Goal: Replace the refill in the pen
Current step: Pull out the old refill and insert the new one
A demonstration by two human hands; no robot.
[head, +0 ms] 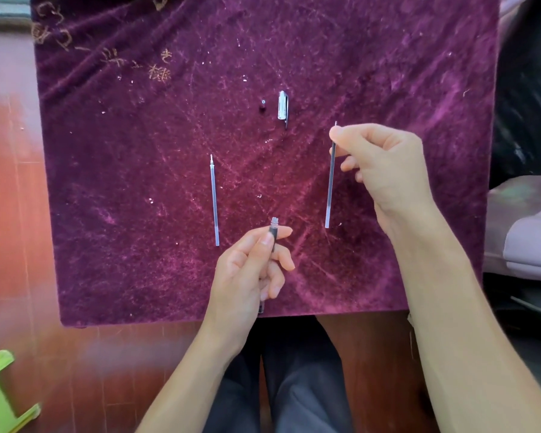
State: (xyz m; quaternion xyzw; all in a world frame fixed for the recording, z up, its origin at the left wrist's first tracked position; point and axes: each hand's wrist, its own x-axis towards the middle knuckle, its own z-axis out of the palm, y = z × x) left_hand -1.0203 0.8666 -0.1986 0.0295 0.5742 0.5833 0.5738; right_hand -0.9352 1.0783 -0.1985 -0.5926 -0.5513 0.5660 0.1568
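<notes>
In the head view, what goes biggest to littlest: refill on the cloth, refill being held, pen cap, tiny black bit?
1. held refill and lying refill: look alike; the held one may be nearer the camera, so unsure.
2. pen cap
3. tiny black bit

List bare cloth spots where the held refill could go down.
Free: cloth left of the lying refill; the far strip beyond the cap and tip piece; the middle between it and the held refill. Crowded: near edge by the left hand with the barrel, and under the right hand.
</notes>
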